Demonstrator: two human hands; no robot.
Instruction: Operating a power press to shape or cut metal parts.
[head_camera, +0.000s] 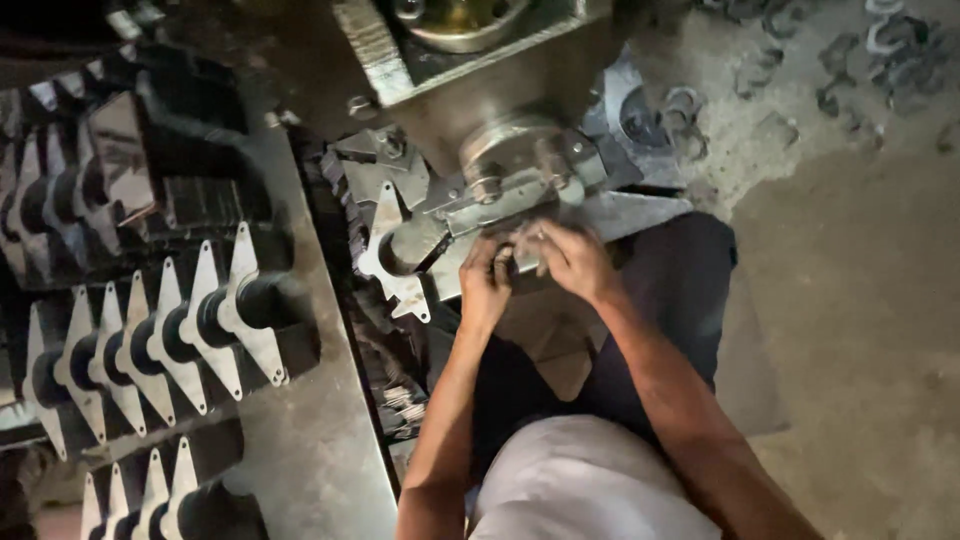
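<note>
Both hands meet just below a metal press machine (500, 110). My left hand (485, 285) and my right hand (570, 258) are closed together around a small flat metal piece (516, 258) at the machine's round die head (515, 160). The piece is mostly hidden by the fingers. A diamond-shaped metal plate with a round hole (385, 245) lies just left of my left hand, beside a heap of similar plates.
Rows of diamond-shaped metal plates with dark round hubs (160, 335) stand on a steel bench (310, 450) at the left. Punched metal scraps (850, 60) litter the dusty floor at upper right. My legs and dark trousers (660, 300) fill the lower middle.
</note>
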